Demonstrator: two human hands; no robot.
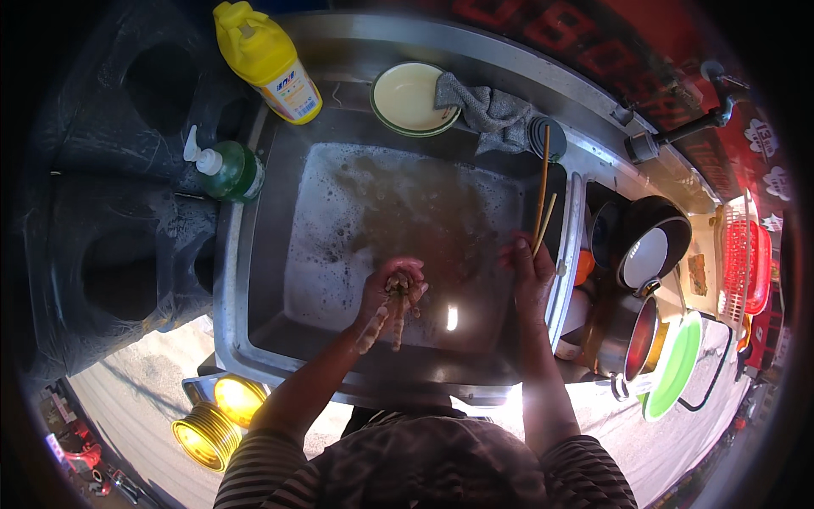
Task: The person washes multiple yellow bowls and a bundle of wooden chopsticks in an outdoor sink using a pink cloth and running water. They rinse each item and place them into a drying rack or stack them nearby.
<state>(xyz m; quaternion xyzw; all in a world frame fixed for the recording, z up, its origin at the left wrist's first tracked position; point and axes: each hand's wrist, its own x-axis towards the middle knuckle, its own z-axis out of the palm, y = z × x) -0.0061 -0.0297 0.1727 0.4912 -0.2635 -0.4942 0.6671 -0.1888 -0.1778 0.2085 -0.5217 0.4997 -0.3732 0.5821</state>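
Note:
My left hand (376,298) is closed around a wet bundle of chopsticks (399,289) above the soapy water (407,210). Their ends point up towards me, and a couple of them slant down over my wrist. Two more chopsticks (544,191), a longer brown one and a shorter pale one, stick up from my right hand (534,273). That hand is at the right side of the steel sink basin (270,254), its fingers wrapped round the lower ends. Suds float mainly on the left of the water, which is murky in the middle.
On the back ledge are a yellow jug (267,57), a cream bowl (407,98), a grey cloth (493,114) and a dark round lid (548,139). A green pump bottle (232,172) stands left. Pots (626,337) and pans (655,242) fill the right side, below a faucet (680,130).

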